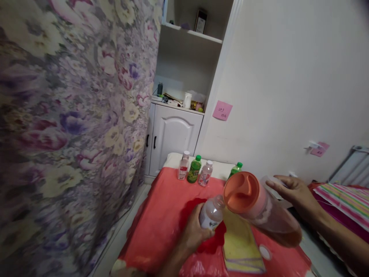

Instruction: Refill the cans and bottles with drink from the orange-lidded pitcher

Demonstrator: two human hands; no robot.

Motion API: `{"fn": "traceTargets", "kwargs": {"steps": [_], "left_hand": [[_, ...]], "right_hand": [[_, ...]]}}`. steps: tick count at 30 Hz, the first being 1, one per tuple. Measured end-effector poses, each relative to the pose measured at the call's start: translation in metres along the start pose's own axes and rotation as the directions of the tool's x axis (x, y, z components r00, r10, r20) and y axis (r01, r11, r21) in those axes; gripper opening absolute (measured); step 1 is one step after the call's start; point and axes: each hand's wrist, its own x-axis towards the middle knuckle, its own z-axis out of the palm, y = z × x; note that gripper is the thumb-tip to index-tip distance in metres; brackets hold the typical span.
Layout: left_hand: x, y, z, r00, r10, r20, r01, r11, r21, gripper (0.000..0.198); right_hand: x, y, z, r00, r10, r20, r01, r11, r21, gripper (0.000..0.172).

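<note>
My left hand [193,230] is wrapped round a clear plastic bottle [211,216] with a pale label and an uncapped mouth. My right hand [292,189] grips the handle of a clear pitcher [281,223] with an orange lid [241,192]. The pitcher is tipped toward the bottle, its lid close beside the bottle's mouth. Brownish liquid lies along the pitcher's lower side. Whether any liquid is flowing, I cannot tell. Below them is a folded yellow cloth [240,242], with a white bottle cap [265,252] beside it. A bright red patch [211,244] shows under the bottle.
On the table with its red cover [155,215] stand a green bottle [194,170], two clear labelled bottles [205,174] [183,168] and another green bottle [236,168]. A floral curtain [77,127] hangs at left. Behind are a white cabinet [175,136] and a wall.
</note>
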Motion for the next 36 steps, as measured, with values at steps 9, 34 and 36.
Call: {"fn": "traceTargets", "kwargs": {"steps": [9, 34, 36], "left_hand": [[-0.001, 0.000, 0.001, 0.999, 0.018, -0.040, -0.016, 0.998, 0.056, 0.074], [0.004, -0.006, 0.000, 0.999, -0.011, -0.035, 0.011, 1.000, 0.011, 0.076], [0.003, -0.006, 0.000, 0.999, -0.011, -0.035, 0.011, 1.000, 0.009, 0.075]], "right_hand": [[0.004, 0.001, 0.000, 1.000, 0.010, -0.003, -0.010, 1.000, -0.006, 0.053], [0.006, -0.001, -0.014, 0.998, 0.013, -0.054, -0.019, 0.994, -0.106, 0.051], [0.005, -0.002, -0.014, 0.998, 0.011, -0.059, -0.017, 0.995, -0.103, 0.051]]}}
